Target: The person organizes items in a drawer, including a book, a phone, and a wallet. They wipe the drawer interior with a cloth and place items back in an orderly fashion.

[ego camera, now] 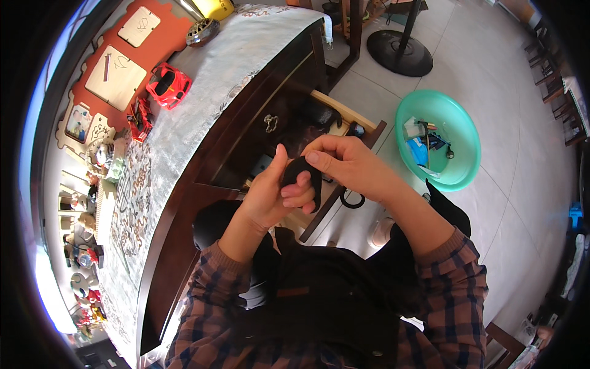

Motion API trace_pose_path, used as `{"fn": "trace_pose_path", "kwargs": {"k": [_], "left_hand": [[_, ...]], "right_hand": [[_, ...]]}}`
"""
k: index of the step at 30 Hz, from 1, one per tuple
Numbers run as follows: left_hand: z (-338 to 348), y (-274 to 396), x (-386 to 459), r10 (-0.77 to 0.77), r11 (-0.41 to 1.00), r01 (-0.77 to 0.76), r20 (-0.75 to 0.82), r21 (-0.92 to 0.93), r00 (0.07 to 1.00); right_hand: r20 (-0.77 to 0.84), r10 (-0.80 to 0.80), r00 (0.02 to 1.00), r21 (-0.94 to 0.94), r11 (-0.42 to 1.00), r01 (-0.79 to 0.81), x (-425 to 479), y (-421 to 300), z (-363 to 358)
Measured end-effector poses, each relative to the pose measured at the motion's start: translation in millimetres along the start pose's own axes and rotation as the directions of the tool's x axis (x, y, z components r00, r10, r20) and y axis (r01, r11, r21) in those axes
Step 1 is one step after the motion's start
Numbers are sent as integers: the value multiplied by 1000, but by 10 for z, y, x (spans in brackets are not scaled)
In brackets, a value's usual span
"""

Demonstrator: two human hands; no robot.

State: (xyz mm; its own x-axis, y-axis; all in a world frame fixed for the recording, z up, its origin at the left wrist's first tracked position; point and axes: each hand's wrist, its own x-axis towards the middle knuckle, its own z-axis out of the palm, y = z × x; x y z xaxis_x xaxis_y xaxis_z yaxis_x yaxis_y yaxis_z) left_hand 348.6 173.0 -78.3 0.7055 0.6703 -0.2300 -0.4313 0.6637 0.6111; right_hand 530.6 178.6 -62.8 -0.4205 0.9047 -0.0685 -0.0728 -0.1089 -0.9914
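My left hand holds a soft black item, with several fingers curled around it and the thumb pointing up. At the item's upper edge, the thumb and forefinger of my right hand pinch it; what kind of item it is, I cannot tell. Both hands are above a pulled-out wooden drawer of a dark cabinet. Inside the drawer lies a black object near the back, beside a small dark container. A black ring hangs at the drawer's front. My hands hide part of the drawer.
A green plastic basin with mixed small items stands on the tiled floor to the right. Behind it is a round black stand base. On the cloth-covered cabinet top are a red toy car, a lidded pot and several figurines.
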Motion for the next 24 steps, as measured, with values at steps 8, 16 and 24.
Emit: {"fn": "trace_pose_path", "kwargs": {"k": [8, 16, 24], "left_hand": [[-46, -124, 160, 10, 991, 36, -349, 126, 937], [-65, -239, 328, 312, 914, -90, -544, 395, 779], [-301, -374, 455, 855, 290, -301, -105, 909, 508]], "right_hand": [[-68, 31, 997, -307, 950, -50, -1, 145, 19], [-106, 51, 993, -505, 858, -98, 19, 171, 53], [-120, -284, 951, -635, 758, 147, 40, 243, 63]]}}
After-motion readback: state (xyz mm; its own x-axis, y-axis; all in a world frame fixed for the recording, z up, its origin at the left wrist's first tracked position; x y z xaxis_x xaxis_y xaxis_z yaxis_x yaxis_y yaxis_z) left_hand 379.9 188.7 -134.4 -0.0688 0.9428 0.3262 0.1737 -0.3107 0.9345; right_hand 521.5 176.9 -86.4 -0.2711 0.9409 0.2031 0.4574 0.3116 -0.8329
